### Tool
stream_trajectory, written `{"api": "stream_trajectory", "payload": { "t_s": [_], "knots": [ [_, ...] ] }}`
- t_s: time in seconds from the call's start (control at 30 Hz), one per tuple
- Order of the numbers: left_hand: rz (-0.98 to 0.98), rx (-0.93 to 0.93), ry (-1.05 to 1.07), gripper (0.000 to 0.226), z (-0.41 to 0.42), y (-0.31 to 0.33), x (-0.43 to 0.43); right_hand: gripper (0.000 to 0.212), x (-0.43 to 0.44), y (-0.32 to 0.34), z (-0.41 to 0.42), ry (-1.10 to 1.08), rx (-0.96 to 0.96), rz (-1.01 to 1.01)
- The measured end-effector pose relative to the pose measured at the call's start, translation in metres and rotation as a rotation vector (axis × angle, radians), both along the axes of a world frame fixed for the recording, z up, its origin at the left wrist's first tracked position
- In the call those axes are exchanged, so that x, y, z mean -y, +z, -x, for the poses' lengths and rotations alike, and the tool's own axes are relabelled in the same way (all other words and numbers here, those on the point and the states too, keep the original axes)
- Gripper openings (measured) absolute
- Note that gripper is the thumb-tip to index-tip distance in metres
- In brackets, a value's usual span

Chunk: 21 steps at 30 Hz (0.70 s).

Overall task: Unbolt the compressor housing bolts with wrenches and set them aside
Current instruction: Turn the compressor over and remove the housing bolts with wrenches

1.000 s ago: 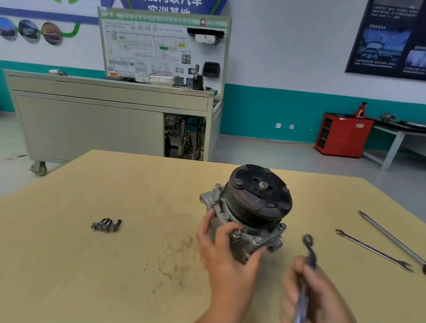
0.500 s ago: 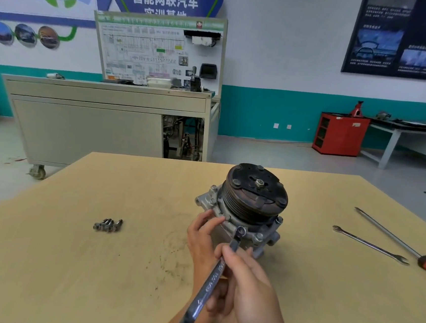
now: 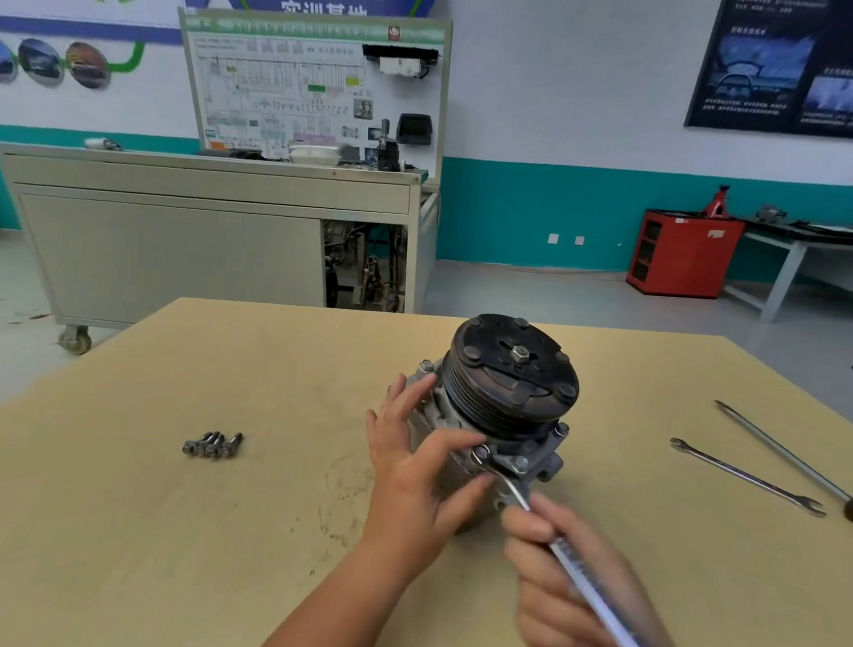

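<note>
Workshop bench: the compressor [image 3: 505, 397] stands pulley-up near the middle of the table [image 3: 138, 530], the left hand [image 3: 417, 467] wrapped round its grey housing. The right hand [image 3: 571, 594], blurred, is closed on a wrench [image 3: 518, 491] whose ring end sits on a front flange bolt [image 3: 481, 453]. The unit looks heavy & rigid, prob. apt to twist under torque, so it is best braced at the housing, not the pulley, which may spin; the removed bolts [image 3: 212, 445], well to the left, look small & roll-prone.
</note>
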<state>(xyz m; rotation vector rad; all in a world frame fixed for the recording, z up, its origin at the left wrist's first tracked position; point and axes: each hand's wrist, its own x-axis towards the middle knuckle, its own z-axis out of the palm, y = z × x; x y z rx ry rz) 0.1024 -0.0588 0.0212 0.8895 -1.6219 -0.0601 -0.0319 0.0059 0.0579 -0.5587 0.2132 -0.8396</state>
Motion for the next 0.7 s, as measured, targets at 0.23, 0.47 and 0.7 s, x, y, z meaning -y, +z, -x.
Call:
{"api": "stream_trajectory", "payload": {
  "t_s": [0.23,0.47,0.7],
  "knots": [
    [-0.035,-0.095,-0.098,0.026,-0.001,-0.005,0.004,0.028,0.016,-0.002,0.036,0.051,-0.117,-0.014],
    [0.014,-0.141,-0.061,0.065,-0.004,0.000,0.015,0.026,-0.024,0.003,0.013,-0.129,-0.118,0.164],
    [0.014,-0.236,-0.084,0.061,0.007,-0.004,0.014,0.015,-0.023,0.014,-0.032,-0.336,-0.451,0.204]
  ]
}}
